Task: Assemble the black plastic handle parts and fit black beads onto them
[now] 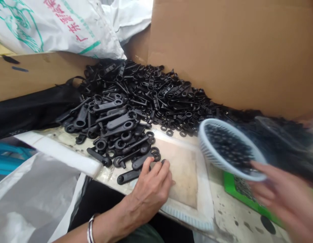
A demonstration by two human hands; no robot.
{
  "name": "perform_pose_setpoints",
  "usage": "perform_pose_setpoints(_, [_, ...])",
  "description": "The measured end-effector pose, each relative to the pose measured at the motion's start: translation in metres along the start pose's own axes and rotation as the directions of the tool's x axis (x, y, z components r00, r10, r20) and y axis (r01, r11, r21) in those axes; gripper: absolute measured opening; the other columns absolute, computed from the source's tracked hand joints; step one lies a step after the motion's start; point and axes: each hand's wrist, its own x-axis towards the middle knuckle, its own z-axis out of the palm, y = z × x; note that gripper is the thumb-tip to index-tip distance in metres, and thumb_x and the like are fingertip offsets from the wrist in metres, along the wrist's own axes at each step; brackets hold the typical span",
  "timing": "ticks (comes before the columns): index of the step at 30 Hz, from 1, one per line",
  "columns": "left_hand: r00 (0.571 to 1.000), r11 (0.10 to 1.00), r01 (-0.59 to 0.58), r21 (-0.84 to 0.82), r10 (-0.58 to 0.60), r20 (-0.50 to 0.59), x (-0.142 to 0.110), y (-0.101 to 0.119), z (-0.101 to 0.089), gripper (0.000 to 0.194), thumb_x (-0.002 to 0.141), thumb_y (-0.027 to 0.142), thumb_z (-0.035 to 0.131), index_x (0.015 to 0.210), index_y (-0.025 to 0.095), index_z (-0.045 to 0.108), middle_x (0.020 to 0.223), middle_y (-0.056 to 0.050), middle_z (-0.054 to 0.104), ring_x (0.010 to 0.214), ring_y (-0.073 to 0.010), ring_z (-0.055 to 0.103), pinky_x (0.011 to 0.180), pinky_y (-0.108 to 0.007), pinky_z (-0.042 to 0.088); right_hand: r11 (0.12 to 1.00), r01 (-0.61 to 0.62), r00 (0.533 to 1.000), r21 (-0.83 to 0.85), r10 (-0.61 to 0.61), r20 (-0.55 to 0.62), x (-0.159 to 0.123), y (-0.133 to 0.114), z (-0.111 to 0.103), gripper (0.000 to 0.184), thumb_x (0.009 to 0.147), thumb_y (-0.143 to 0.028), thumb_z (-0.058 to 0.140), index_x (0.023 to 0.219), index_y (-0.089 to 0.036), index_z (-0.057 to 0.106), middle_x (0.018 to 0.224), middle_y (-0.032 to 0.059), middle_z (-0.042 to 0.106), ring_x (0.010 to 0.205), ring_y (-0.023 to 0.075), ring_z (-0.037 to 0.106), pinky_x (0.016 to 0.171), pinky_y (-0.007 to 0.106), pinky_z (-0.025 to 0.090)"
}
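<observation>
My left hand is curled low over the front of the work surface, its fingers closed around the far end of a black plastic crank handle. Dark plastic shows between the fingers; they hide the rest. Similar black handles, with ring-shaped ends, lie heaped just beyond this hand. On the right, my right hand, smeared by motion, grips the near rim of a pale blue plastic basket. Small black pieces, too blurred to name, fill the tilted basket.
A larger heap of black parts rests against the cardboard. A white-edged pad lies in front. Below the basket is a green tray with small metal pieces. White printed sacks stand at back left, a white foam strip at left.
</observation>
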Motion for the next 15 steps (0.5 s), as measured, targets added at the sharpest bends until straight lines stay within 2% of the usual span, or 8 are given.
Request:
perform_pose_setpoints(1, [1.0,1.0,-0.012,-0.005,0.012,-0.002,-0.001,0.0,0.0,0.018,0.1,0.019,0.057,0.106,0.006,0.068,0.118,-0.015,0.071,0.099,-0.0241,0.062,0.101,-0.052,0.041,0.993,-0.09,0.995,0.075,0.086,0.046,-0.01,0.002,0.02,0.044,0.049,-0.041,0.091,0.054,-0.023,0.051,0.041,-0.0049,0.038,0.031,0.0069,0.032,0.026,0.021,0.03])
perform_pose_setpoints(3, [0.999,0.999,-0.035,-0.015,0.035,-0.013,-0.003,0.001,0.0,0.021,0.101,0.022,0.056,0.108,0.006,0.068,0.121,-0.016,0.07,0.102,-0.0248,0.061,0.102,-0.053,0.04,0.988,-0.095,0.994,0.119,0.087,0.069,-0.02,0.006,0.052,0.042,0.05,-0.04,0.09,0.059,-0.022,0.053,0.043,-0.0042,0.046,0.032,0.0066,0.036,0.027,0.019,0.032])
perform_pose_setpoints(5, [0.999,0.999,-0.042,-0.022,0.041,-0.019,-0.005,0.001,0.001,0.021,0.101,0.022,0.056,0.109,0.007,0.068,0.122,-0.016,0.07,0.104,-0.025,0.061,0.103,-0.054,0.039,0.989,-0.058,0.996,0.136,0.048,0.078,-0.019,0.008,0.071,0.035,0.058,-0.037,0.086,0.069,-0.022,0.056,0.046,-0.0048,0.052,0.034,0.0077,0.041,0.029,0.018,0.037])
perform_pose_setpoints(8, [0.998,0.999,-0.023,-0.04,0.02,-0.062,-0.007,0.001,0.005,0.018,0.1,0.018,0.057,0.108,0.007,0.069,0.121,-0.016,0.072,0.104,-0.0246,0.062,0.105,-0.054,0.037,0.986,-0.069,0.994,0.15,0.055,0.095,-0.009,0.005,0.085,0.027,0.07,-0.026,0.078,0.09,-0.023,0.059,0.053,-0.0043,0.061,0.037,0.0109,0.051,0.033,0.019,0.046])
perform_pose_setpoints(10, [0.993,0.998,-0.007,-0.062,0.0,-0.115,-0.007,0.001,0.009,0.015,0.098,0.015,0.06,0.106,0.007,0.069,0.119,-0.016,0.073,0.104,-0.024,0.063,0.106,-0.053,0.036,0.981,-0.107,0.99,0.163,0.09,0.11,-0.004,0.002,0.091,0.024,0.078,-0.022,0.073,0.096,-0.022,0.058,0.056,-0.0026,0.065,0.039,0.0118,0.055,0.036,0.02,0.05])
perform_pose_setpoints(13, [0.985,0.995,-0.008,-0.102,-0.01,-0.171,-0.007,0.001,0.015,0.014,0.097,0.015,0.061,0.104,0.008,0.07,0.118,-0.016,0.074,0.106,-0.0236,0.064,0.11,-0.053,0.033,0.966,-0.185,0.978,0.181,0.162,0.135,-0.001,0.0,0.102,0.009,0.088,-0.021,0.066,0.091,-0.019,0.058,0.055,0.001,0.066,0.039,0.0107,0.056,0.038,0.017,0.05])
perform_pose_setpoints(15, [0.983,0.993,-0.015,-0.114,-0.006,-0.183,-0.008,0.001,0.018,0.015,0.098,0.016,0.059,0.105,0.009,0.07,0.118,-0.015,0.074,0.108,-0.0236,0.064,0.113,-0.053,0.031,0.954,-0.235,0.968,0.184,0.213,0.134,0.001,-0.001,0.108,0.009,0.093,-0.02,0.06,0.085,-0.017,0.057,0.053,0.0029,0.065,0.037,0.0105,0.056,0.037,0.017,0.049])
